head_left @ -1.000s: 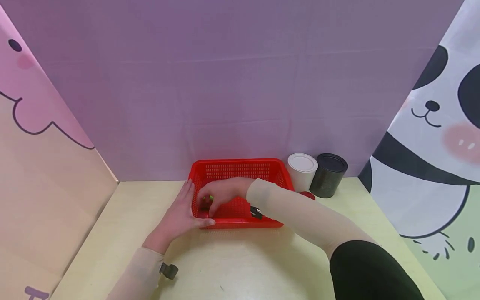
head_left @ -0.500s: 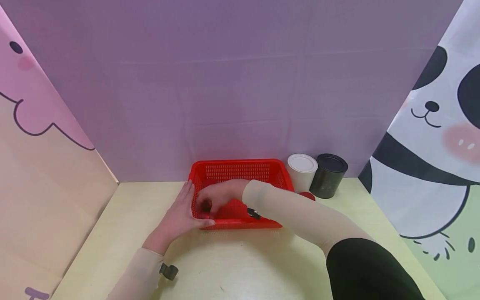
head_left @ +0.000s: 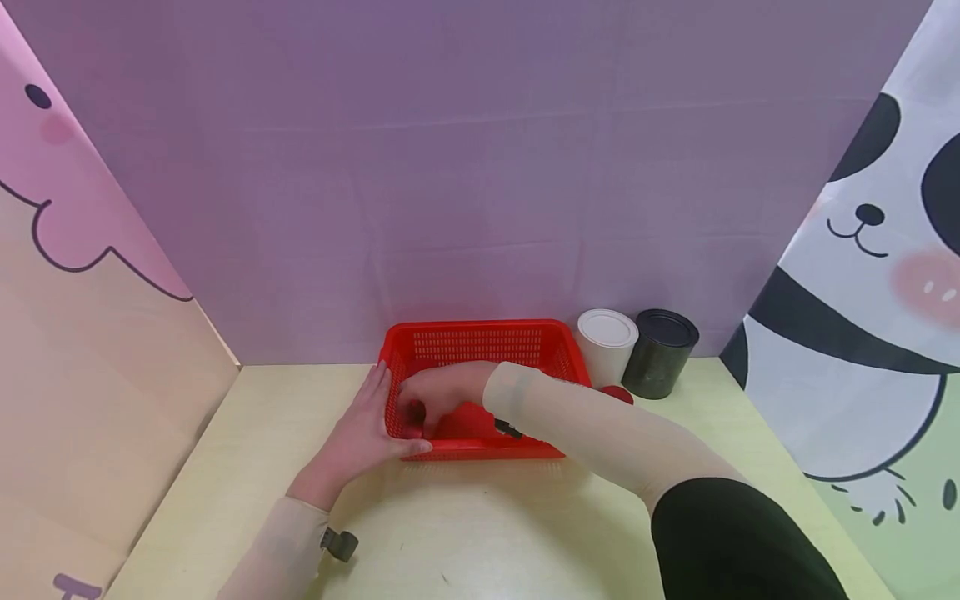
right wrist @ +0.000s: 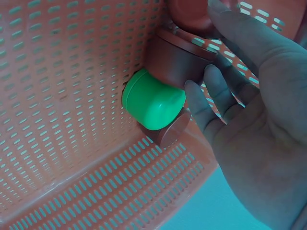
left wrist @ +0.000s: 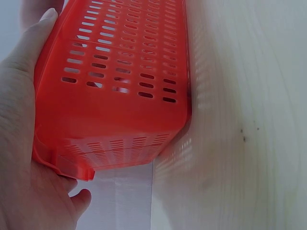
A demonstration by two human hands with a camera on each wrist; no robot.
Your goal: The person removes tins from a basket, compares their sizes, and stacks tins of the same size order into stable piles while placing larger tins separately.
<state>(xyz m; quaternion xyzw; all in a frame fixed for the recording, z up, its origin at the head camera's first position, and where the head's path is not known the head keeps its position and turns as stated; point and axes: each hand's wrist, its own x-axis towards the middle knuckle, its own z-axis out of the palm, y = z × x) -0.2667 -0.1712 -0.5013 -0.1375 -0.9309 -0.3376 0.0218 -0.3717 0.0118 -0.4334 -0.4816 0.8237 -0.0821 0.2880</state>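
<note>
A red slotted basket [head_left: 480, 343] stands at the back of the table. My left hand [head_left: 365, 429] holds its front left corner, fingers along the left wall and thumb along the front wall; the left wrist view shows the basket wall [left wrist: 120, 86] against my palm [left wrist: 21, 143]. My right hand [head_left: 433, 397] reaches into the basket's front left corner. In the right wrist view its fingertips [right wrist: 204, 88] and thumb grip a brown cylinder [right wrist: 175, 60]. A green round cap [right wrist: 153, 105] lies right below it, with another small brown piece [right wrist: 169, 132] underneath.
A white can [head_left: 606, 343] and a black can [head_left: 660, 352] stand right of the basket by the purple back wall. A small red lid [head_left: 618, 392] lies in front of them. Printed panels close both sides. Pale table surface [head_left: 480, 533] lies in front.
My right hand has sunk lower into the basket's front left corner, and the green cap seen earlier from the head is now hidden by it. The left hand has stayed put.
</note>
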